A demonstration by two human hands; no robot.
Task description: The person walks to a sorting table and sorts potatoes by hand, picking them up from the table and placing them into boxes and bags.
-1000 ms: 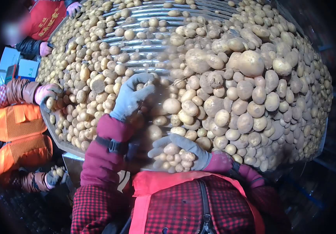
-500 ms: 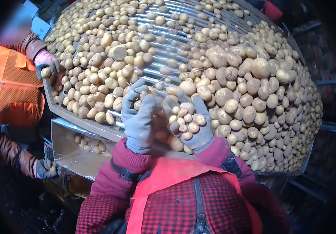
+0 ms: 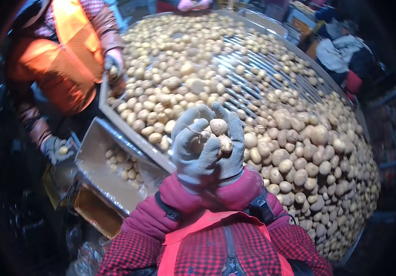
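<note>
Both my hands wear grey gloves and are raised together in front of my chest, over the near edge of the sorting table (image 3: 129, 134). My left hand (image 3: 192, 152) is pressed against my right hand (image 3: 231, 147), and small potatoes (image 3: 218, 127) are cupped between them. Two show between the fingers; any others are hidden. A thin root strand sticks out to the left. Beyond my hands the metal roller bed (image 3: 253, 87) is covered with many loose potatoes (image 3: 299, 152).
A person in an orange vest (image 3: 64, 60) stands at the table's left side, one gloved hand (image 3: 114, 69) on the rim and the other (image 3: 56, 149) holding a small potato. A metal chute (image 3: 92, 165) with several potatoes sits below the table edge. More people stand at the far side.
My hands have lifted off the pile and closed together on the small potatoes. Fewer potatoes show in my right hand than before. My view has swung left, so the person in orange sits higher.
</note>
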